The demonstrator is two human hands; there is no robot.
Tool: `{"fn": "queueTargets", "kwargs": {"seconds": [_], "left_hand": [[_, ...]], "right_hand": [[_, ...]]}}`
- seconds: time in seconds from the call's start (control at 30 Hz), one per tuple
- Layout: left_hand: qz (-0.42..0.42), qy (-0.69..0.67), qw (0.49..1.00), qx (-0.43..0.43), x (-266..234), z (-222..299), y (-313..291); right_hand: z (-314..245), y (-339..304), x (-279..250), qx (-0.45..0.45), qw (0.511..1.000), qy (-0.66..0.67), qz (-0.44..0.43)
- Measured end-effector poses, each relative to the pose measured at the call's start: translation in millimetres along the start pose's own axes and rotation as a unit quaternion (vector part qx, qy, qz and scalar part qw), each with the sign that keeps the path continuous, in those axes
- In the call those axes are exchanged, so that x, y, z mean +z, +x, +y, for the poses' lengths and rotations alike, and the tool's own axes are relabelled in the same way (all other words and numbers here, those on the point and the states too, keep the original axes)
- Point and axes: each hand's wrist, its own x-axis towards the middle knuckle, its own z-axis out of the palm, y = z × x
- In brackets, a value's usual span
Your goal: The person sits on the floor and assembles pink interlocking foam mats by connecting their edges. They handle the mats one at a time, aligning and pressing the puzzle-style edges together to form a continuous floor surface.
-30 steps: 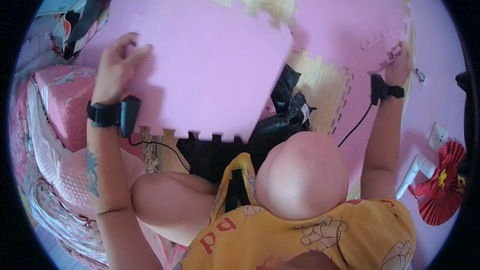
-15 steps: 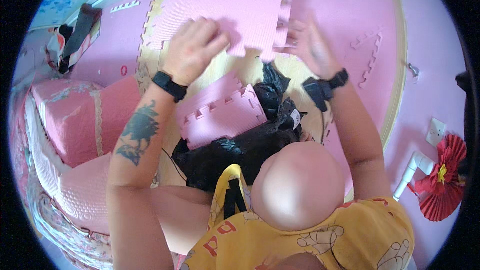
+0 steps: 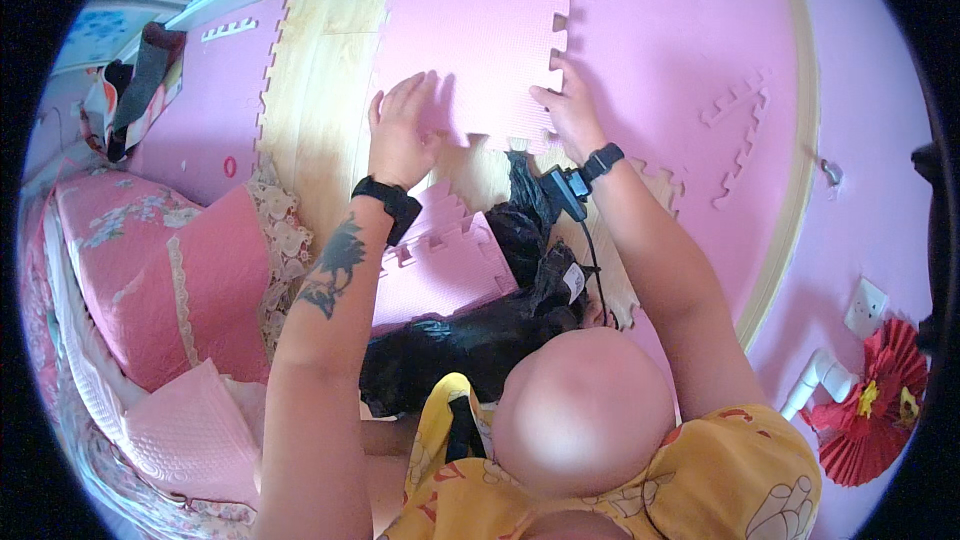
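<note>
The mat (image 3: 480,50) between the left hand (image 3: 403,138) and the right hand (image 3: 576,118) is soft-looking foam, not shiny, with tiny bumps. Right of the right hand, the floor mat (image 3: 690,30) looks like foam too, flat and dull. The floor (image 3: 330,40) past the left hand looks like smooth wood with a little shine. Below the hands, the bag (image 3: 450,355) is thin plastic, crinkly and shiny. Left of the hands, the cover (image 3: 130,290) is cloth with a lace edge (image 3: 282,225), and the blanket (image 3: 190,425) is bumpy cloth. Far right of the hands, the flower (image 3: 845,430) is folded paper, and the pipe (image 3: 820,378) and socket (image 3: 866,308) are smooth plastic.
</note>
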Motion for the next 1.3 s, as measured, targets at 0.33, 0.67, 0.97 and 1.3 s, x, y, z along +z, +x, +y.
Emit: {"fn": "queueTargets", "kwargs": {"seconds": [0.33,0.67,0.97,1.3], "left_hand": [[0.123,-0.058,0.987,-0.091,-63.6,-48.8,60.9],[0.134,-0.281,0.892,-0.327,-78.3,-28.7,44.9],[0.183,-0.239,0.909,-0.290,-54.8,-52.0,20.1],[0.356,-0.265,0.831,-0.336,-139.6,-150.3,-15.5]], "right_hand": [[-30.5,-22.6,-80.0,-0.032,0.987,-0.049,-0.152],[-29.0,-75.5,-28.7,0.079,0.919,0.372,0.099],[17.0,-90.9,-12.9,-0.013,0.992,0.122,-0.012],[-0.3,-100.5,-69.3,-0.015,0.997,-0.018,0.071]]}}
